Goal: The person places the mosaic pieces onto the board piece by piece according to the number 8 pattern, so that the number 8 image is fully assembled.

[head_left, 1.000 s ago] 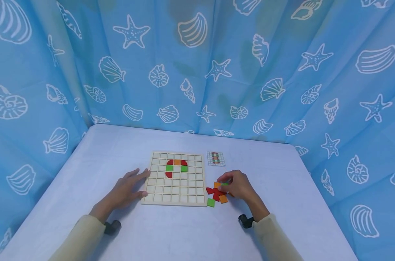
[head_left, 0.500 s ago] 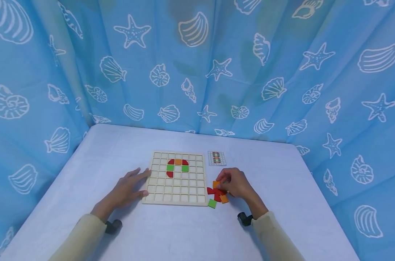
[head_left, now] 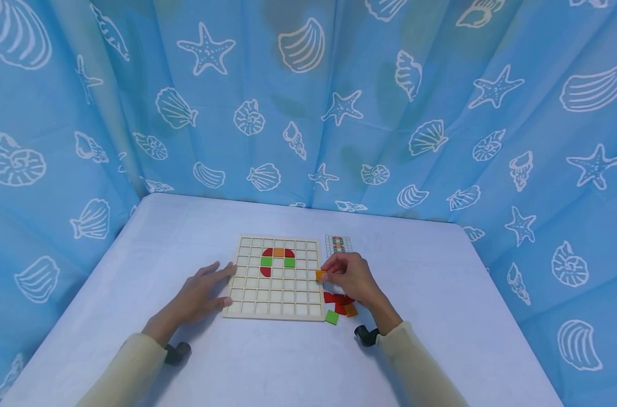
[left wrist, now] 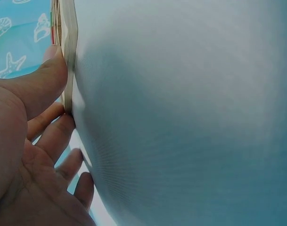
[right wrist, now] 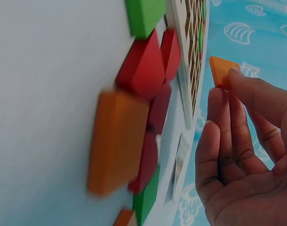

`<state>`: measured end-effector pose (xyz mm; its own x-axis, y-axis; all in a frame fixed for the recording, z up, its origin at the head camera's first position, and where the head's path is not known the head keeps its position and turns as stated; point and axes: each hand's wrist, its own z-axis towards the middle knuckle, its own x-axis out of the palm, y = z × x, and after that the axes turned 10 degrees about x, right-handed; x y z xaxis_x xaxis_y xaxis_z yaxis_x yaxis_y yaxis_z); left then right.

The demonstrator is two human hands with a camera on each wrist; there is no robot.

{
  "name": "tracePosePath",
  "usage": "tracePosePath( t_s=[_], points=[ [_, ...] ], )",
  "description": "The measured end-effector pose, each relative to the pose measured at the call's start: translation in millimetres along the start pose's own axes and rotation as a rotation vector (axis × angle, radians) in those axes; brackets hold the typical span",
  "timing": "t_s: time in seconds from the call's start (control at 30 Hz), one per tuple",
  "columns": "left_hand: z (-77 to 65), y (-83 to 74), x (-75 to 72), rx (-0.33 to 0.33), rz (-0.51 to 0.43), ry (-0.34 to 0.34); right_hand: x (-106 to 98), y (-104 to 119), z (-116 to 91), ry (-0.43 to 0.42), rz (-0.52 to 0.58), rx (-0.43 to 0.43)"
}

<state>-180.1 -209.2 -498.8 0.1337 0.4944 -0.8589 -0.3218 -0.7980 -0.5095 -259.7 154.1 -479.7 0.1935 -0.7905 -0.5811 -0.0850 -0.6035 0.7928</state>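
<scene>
A square wooden grid board (head_left: 276, 297) lies on the table. On it sit red quarter-round pieces (head_left: 265, 272), green squares (head_left: 289, 263) and one orange square (head_left: 278, 252), forming an arch. My left hand (head_left: 193, 299) touches the board's left edge with thumb and fingertips, fingers fairly straight. Between thumb and fingers my right hand (head_left: 354, 280) pinches an orange square tile (right wrist: 222, 71), held above the table at the board's right edge. Below that hand is a loose pile of red pieces (right wrist: 142, 70), an orange tile (right wrist: 116, 141) and green tiles (head_left: 331, 317).
A small pattern card (head_left: 337, 244) lies behind the right hand, partly covered by it. White cloth covers the table (head_left: 267, 362). A blue curtain (head_left: 298, 102) with white shells and starfish stands behind and at both sides.
My right hand has lifted an orange square tile from the pile and moved it up and left toward the board. The left hand has stayed at the board's edge.
</scene>
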Motion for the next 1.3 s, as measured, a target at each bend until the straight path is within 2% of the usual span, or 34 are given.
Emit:
tracePosePath(
  t_s=[0.27,0.57,0.93,1.07,1.3],
  points=[
    [-0.9,2.1,1.1,0.009,0.000,-0.006,20.4,14.5,5.6,0.001,-0.015,-0.009],
    [-0.3,3.0,2.3,0.011,-0.008,-0.006,40.0,30.5,10.8,0.029,0.009,-0.076],
    [-0.7,2.0,0.9,-0.006,-0.018,-0.002,62.9,47.7,17.3,0.066,-0.018,-0.132],
    [-1.2,1.7,0.3,-0.005,-0.025,-0.002,72.0,51.4,22.2,0.057,-0.019,-0.118],
    [-0.6,3.1,0.8,-0.005,-0.031,-0.004,80.9,59.5,23.5,0.023,-0.081,-0.038]
  ],
)
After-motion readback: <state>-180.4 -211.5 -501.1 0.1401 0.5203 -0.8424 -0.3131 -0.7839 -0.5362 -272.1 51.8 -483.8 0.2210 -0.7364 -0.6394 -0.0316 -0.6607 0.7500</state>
